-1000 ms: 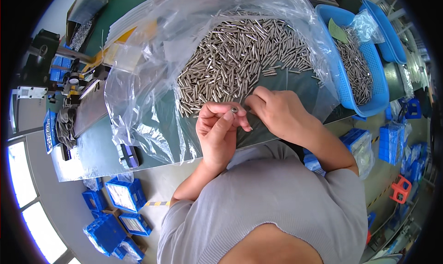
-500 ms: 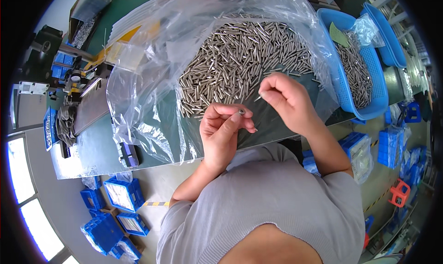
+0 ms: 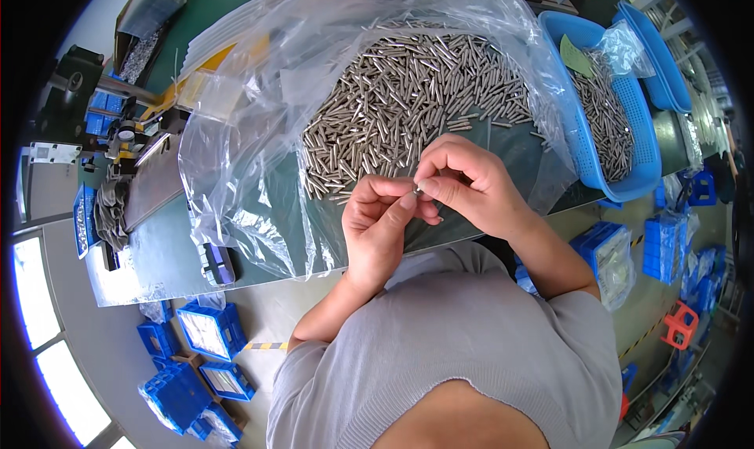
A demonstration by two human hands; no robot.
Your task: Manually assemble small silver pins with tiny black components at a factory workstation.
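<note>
My left hand (image 3: 378, 221) is closed in a pinch on a small round metal part (image 3: 417, 190), mostly covered by fingertips. From the right, my right hand (image 3: 470, 183) brings its pinched thumb and forefinger against the same spot, so the fingertips of both hands meet. Whatever lies between the right fingertips is too small and hidden to name. Just beyond the hands spreads a heap of short metal pins (image 3: 408, 95), heaped on a clear plastic sheet (image 3: 259, 166) over the green table (image 3: 161, 249).
At the right stands a blue basket (image 3: 646, 154) of similar pins, with a green paper slip (image 3: 576, 56) on them; another blue basket (image 3: 664, 72) is behind it. A metal fixture (image 3: 126, 139) occupies the left. Blue crates (image 3: 210, 327) and a red stool (image 3: 679, 326) are on the floor.
My right hand has moved left and slightly down, from apart to touching the left fingertips. The left hand has stayed nearly in place, still pinching the round metal part.
</note>
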